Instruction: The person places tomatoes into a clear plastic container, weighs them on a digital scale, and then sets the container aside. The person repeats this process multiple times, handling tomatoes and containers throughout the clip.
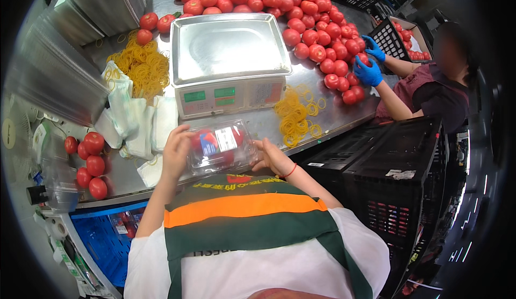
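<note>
A clear plastic clamshell box (221, 148) with tomatoes inside and a printed label on its lid lies before me, at the near edge of the metal table. My left hand (176, 150) grips its left side, and my right hand (273, 158) is at its right side with the fingers spread along the edge. Directly beyond the box stands a weighing scale (229, 49) with a bare metal pan and lit green displays. Yellow rubber bands (294, 117) lie right of the scale, and a larger heap of them (143, 65) lies to its left, beside folded white pads (133, 117).
Many tomatoes (278, 1) are piled behind and right of the scale; several more (94, 166) lie at left. Stacked clear trays (68, 61) stand far left. A co-worker's blue-gloved hands (369, 71) touch the pile. Black crates (387, 150) stand right; a blue crate (96, 238) is below left.
</note>
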The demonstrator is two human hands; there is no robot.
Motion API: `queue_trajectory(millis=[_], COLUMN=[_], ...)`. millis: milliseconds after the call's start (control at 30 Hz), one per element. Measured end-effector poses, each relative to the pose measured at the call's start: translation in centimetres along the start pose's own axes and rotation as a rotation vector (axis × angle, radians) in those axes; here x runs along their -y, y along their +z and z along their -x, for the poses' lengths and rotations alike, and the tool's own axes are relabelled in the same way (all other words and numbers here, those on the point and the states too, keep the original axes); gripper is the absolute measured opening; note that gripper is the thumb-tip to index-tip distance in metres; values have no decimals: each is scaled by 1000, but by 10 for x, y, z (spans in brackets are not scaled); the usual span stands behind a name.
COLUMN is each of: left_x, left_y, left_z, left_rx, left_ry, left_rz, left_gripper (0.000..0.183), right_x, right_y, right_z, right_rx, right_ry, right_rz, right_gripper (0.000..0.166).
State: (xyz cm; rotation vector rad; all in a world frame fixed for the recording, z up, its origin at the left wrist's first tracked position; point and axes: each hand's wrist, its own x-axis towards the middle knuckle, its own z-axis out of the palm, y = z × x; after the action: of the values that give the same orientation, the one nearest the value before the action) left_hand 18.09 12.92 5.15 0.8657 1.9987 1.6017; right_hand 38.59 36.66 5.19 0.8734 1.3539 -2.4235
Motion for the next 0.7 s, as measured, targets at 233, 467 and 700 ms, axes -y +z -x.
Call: queue_trajectory(millis=[233, 467, 700], left_x=[7, -24, -10], left_y=[25, 13, 37], left_z=[60, 28, -4], left_rx=[-32, -148, -18], left_ry=[-525, -232, -295], left_rz=[234, 788, 1431], left_gripper=[47, 61, 73], right_x=[-15, 11, 41], right_y=[1, 53, -1], right_z=[-7, -1, -31], right_rx=[90, 214, -554], right_ry=[-63, -391, -765], right_rz=[-65, 142, 622], right_gripper=[33, 28, 6])
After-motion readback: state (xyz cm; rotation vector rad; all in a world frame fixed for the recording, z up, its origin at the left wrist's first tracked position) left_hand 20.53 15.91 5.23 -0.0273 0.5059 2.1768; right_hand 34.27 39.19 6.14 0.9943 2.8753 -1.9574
